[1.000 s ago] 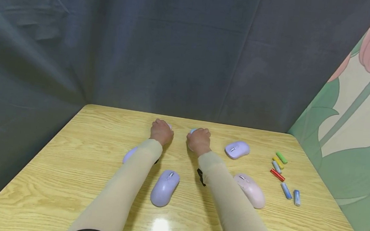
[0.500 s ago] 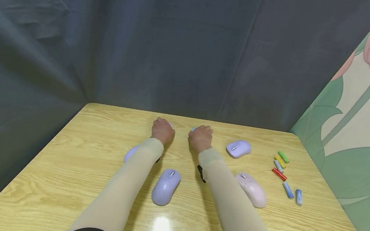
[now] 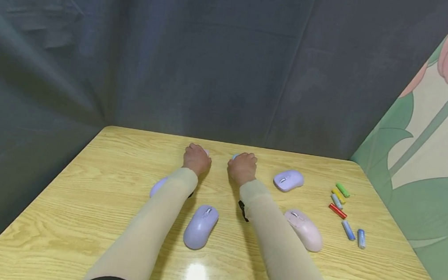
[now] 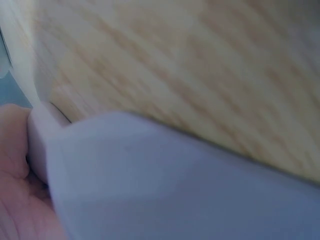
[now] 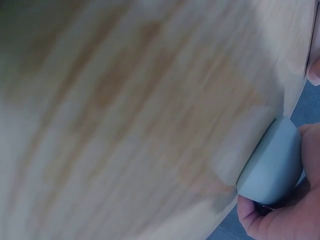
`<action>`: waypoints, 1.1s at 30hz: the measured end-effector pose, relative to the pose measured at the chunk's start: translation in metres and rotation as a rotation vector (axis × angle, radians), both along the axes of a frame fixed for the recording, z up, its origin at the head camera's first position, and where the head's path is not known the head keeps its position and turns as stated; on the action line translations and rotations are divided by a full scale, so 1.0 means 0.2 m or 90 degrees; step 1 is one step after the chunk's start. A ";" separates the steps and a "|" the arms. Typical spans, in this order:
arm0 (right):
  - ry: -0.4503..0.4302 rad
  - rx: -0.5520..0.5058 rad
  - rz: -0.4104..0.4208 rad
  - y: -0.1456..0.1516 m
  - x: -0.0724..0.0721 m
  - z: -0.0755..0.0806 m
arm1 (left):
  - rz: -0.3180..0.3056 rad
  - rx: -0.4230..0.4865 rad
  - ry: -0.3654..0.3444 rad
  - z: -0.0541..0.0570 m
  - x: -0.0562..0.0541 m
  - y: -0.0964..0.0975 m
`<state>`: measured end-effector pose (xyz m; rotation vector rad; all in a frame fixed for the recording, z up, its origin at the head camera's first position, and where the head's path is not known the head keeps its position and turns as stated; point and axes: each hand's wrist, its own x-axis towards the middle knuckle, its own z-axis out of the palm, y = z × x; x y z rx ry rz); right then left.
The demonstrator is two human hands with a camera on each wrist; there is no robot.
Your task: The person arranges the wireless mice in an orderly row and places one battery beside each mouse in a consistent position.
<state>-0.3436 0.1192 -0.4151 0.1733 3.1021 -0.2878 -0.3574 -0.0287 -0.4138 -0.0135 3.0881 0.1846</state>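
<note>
At the back of the wooden table, my left hand [image 3: 197,159] grips a pale pinkish computer mouse [image 3: 207,152], mostly covered by the palm. Level with it, my right hand [image 3: 242,168] holds a light blue mouse [image 5: 272,162], thumb and fingers at its sides in the right wrist view. A purple mouse [image 3: 157,186] lies partly hidden behind the left sleeve; a pale lavender mouse shell [image 4: 175,180] fills the foreground of the left wrist view. Between the forearms rests another purple mouse [image 3: 201,227].
A purple mouse [image 3: 288,180] lies right of my right hand, and a pink mouse [image 3: 305,230] is partly behind the right sleeve. Several small coloured sticks, including a red one [image 3: 337,211], lie at the right. A dark curtain [image 3: 230,69] hangs behind the table [image 3: 83,199].
Both hands stay on their mice in the same places. Only a slight shift of the head view shows.
</note>
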 end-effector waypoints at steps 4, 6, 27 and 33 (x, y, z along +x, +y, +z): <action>-0.006 -0.004 -0.003 0.00 0.02 0.02 | -0.002 -0.008 -0.003 0.00 0.00 0.00; -0.007 -0.010 -0.004 0.00 0.02 0.02 | -0.003 -0.007 -0.002 -0.01 0.00 0.00; -0.008 -0.019 -0.013 0.09 0.02 0.10 | -0.003 -0.008 -0.017 -0.01 -0.02 0.00; 0.001 -0.019 -0.023 0.15 0.01 0.18 | -0.004 0.000 0.002 -0.01 -0.01 -0.01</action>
